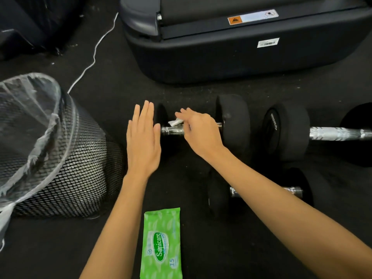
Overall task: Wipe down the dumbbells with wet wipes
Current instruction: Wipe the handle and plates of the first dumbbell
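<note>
Head view, mid-frame: our right hand [198,130] pinches the limp wipe [174,122] on the heavy dumbbell [231,121]'s knurled handle, left hand [143,141] flat, fingers straight.

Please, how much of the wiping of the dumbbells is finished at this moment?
Done: nothing shows as finished. In hand: the right hand holds a white wipe on the handle of the left dumbbell, while the open left hand is flat by its end. Left: the right dumbbell and the near dumbbell lie untouched. The wipes pack lies nearby.
</note>
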